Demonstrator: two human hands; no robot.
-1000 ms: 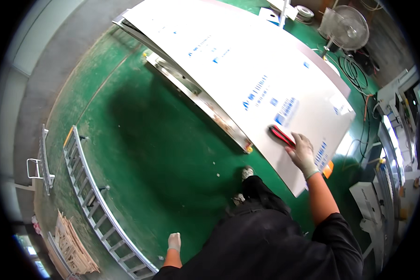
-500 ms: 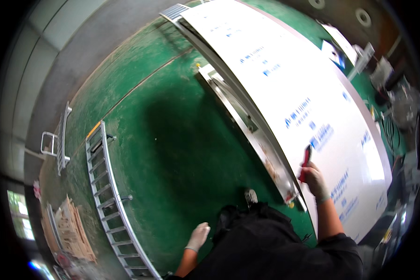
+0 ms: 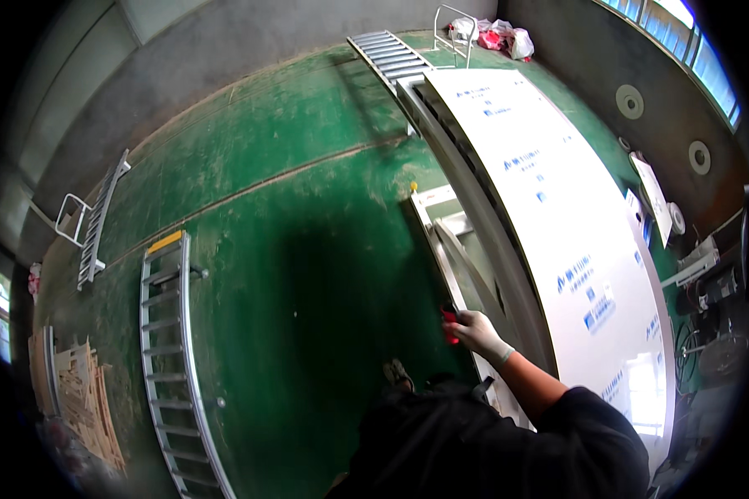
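My right hand (image 3: 479,334), in a pale glove, is closed round a red and black utility knife (image 3: 450,325). It is over the near part of the pale metal frame (image 3: 435,241), beside the long edge of a large white panel (image 3: 549,212). That panel carries blue printed marks and lies on a raised support, with the lower frame partly hidden beneath it. My left hand is out of view.
A metal roller conveyor (image 3: 165,351) with a yellow end stands on the green floor (image 3: 308,208) to the left. Another roller section (image 3: 387,54) adjoins the panel's far end. Wood strips (image 3: 87,399) lie at lower left; bags (image 3: 508,39) lie by the far wall.
My right hand has moved left with the knife, off the white panel and over the lower frame. My left hand has gone out of view. The view has shifted, showing more of the far wall.
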